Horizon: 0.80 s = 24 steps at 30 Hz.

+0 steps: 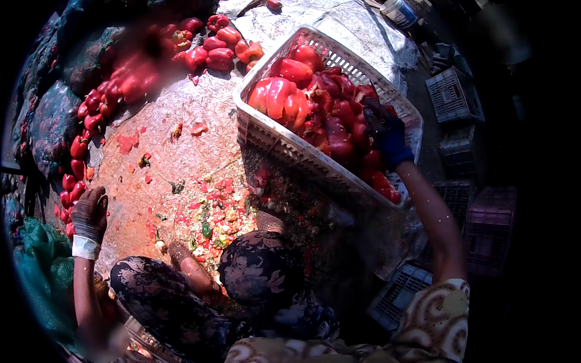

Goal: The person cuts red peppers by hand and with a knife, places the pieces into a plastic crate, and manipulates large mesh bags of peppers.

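My left hand (90,215), in a dark glove with a white band at the wrist, is at the left beside a line of whole red bell peppers (78,145). Its fingers reach forward, and I see nothing held in them. Over at the right, my right hand (387,133) wears a dark blue glove and lies on the red peppers (339,115) heaped in a white plastic crate (290,142). Its fingers are partly spread over them; shadow hides the fingertips. Many peppers in the crate look cut or cored, while larger glossy ones lie toward its left end.
Seeds, cores and red scraps (218,212) litter the sheet (175,139) before my knees. Green mesh sacks (54,121) stand at the left. More crates (448,97) line the right side, and a bucket (399,12) stands at the back.
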Available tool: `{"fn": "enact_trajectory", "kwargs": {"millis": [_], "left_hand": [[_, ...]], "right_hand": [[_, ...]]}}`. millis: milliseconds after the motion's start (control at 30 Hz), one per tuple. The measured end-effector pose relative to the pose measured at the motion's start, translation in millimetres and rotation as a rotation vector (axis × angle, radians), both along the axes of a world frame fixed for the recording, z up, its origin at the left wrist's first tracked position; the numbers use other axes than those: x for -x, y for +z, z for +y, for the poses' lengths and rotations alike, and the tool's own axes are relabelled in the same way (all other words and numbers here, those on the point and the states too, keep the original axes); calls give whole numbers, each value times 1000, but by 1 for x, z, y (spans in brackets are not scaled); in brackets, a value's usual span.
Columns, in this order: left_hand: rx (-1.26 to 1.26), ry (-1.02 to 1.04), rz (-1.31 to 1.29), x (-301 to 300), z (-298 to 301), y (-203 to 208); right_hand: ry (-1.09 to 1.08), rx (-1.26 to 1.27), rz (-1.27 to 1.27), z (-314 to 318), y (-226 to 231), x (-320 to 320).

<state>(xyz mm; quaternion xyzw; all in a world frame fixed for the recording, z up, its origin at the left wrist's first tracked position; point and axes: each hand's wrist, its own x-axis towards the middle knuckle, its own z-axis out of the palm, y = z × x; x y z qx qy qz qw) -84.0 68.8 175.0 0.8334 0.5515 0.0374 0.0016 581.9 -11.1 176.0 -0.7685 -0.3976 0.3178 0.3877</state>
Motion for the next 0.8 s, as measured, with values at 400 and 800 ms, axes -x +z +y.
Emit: {"fn": "enact_trajectory", "kwargs": {"millis": [400,800], "left_hand": [[263,-796,-451,-412,56,6],[134,-1145,135,-604,-6,-68]], "right_hand": [[280,34,0,-20,-72,-57],[-475,-649,228,-163,-41,-80]]}}
